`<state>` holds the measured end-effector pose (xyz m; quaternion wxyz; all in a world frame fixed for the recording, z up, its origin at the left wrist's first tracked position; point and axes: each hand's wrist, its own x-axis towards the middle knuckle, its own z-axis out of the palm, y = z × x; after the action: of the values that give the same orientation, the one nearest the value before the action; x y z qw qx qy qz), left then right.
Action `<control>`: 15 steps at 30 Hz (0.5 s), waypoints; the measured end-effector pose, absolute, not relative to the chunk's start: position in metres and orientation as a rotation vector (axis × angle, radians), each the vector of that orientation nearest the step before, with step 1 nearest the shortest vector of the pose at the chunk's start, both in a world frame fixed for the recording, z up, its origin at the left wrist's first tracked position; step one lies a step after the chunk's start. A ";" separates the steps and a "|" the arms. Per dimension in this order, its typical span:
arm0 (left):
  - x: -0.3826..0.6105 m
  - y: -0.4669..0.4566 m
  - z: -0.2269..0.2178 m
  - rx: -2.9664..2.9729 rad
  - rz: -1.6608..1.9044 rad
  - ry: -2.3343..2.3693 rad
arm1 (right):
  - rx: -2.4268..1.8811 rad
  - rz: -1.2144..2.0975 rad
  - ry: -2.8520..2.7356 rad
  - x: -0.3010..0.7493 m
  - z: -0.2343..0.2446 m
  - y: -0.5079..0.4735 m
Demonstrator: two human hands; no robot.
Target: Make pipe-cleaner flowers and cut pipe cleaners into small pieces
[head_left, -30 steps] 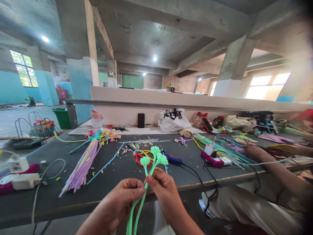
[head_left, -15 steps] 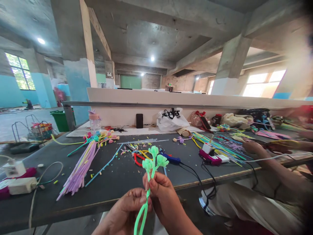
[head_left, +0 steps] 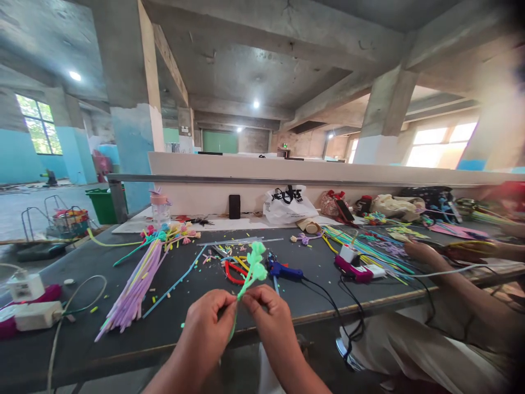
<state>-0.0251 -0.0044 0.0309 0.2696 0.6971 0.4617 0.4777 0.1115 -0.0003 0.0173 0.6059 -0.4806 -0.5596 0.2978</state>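
Observation:
A light green pipe-cleaner flower (head_left: 257, 261) with looped heads leans up and to the right above the front of the dark table. My left hand (head_left: 211, 317) pinches its twisted stem from the left, and my right hand (head_left: 266, 312) pinches it close by from the right. Both hands are closed, fingertips almost touching. Part of the stem hangs below, mostly hidden behind my left thumb. Just beyond the flower lie red-handled scissors or pliers (head_left: 234, 273), partly covered. A blue glue gun (head_left: 287, 269) rests to the right.
Purple pipe cleaners (head_left: 133, 284) with colourful ends lie at left. Power strips (head_left: 356, 268) and cables sit on both sides. A white bag (head_left: 287, 205) and phone (head_left: 234, 207) stand at the back. A co-worker's arm (head_left: 447, 279) reaches in from the right.
The flower has tilted to the right and turned, its heads now bunched together. My left hand has moved up to the stem beside my right hand, and the lower loop has dropped largely from sight.

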 end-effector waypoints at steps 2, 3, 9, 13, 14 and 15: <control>-0.023 -0.006 0.025 2.061 1.325 1.269 | -1.207 0.669 -1.262 0.108 0.020 -0.002; -0.022 -0.006 0.022 2.129 1.322 1.267 | -1.254 0.681 -1.230 0.107 0.022 -0.003; -0.019 -0.011 0.014 2.136 1.286 1.207 | -1.291 0.766 -1.157 0.106 0.025 -0.005; -0.019 -0.012 0.017 1.961 1.282 1.189 | -1.244 0.802 -1.136 0.107 0.026 -0.008; -0.019 -0.012 0.018 1.918 1.272 1.194 | -1.226 0.819 -1.135 0.107 0.027 -0.009; -0.019 -0.012 0.019 1.870 1.259 1.200 | -1.201 0.837 -1.137 0.107 0.028 -0.010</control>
<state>-0.0186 -0.0125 0.0192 0.2896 0.7010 0.4497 0.4717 0.1070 -0.0104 0.0277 0.6005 -0.5182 -0.4904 0.3611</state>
